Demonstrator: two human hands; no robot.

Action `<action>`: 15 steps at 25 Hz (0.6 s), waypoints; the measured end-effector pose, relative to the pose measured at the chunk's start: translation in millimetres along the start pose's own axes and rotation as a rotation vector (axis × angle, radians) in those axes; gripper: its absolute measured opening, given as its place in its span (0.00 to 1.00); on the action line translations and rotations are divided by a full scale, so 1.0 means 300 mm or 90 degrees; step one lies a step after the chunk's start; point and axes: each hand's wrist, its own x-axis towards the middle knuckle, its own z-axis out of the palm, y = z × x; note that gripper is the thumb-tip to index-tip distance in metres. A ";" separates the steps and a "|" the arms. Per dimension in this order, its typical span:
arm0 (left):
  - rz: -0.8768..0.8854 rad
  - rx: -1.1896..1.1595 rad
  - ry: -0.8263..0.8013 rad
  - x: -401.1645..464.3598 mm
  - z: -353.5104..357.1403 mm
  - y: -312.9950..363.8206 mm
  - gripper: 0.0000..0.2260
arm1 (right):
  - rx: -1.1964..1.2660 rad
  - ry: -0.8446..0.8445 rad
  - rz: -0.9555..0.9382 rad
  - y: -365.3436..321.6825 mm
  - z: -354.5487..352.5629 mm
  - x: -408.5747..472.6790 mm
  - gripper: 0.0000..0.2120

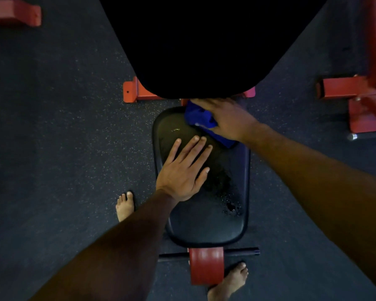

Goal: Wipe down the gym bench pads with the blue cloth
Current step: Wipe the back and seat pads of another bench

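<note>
While the big black back pad (204,44) is filling the top of the view, too dark to be showing whether it is wiped, the seat pad (206,222) below it is looking only partly done: droplets (231,206) are still sitting near its right edge. The right hand (228,120) is pressing the blue cloth (201,118) onto the seat's far end, fingers curling over it. The left hand (183,170) is lying flat on the seat, fingers spread and holding nothing. Most wiping is likely remaining.
</note>
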 end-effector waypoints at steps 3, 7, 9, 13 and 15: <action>0.111 -0.012 -0.001 -0.017 -0.020 0.013 0.21 | 0.026 -0.002 0.096 0.048 -0.025 -0.054 0.32; 0.249 -0.017 -0.112 -0.155 -0.001 0.088 0.27 | 0.012 -0.011 0.146 -0.002 -0.014 -0.016 0.29; 0.227 -0.014 -0.130 -0.187 0.013 0.106 0.29 | 0.027 0.020 0.093 -0.018 -0.009 -0.011 0.28; 0.224 -0.026 -0.090 -0.187 0.030 0.085 0.28 | -0.052 0.007 -0.041 -0.149 0.032 0.057 0.39; 0.224 -0.048 -0.070 -0.197 0.044 0.083 0.27 | -0.063 -0.031 -0.103 -0.283 0.053 0.179 0.35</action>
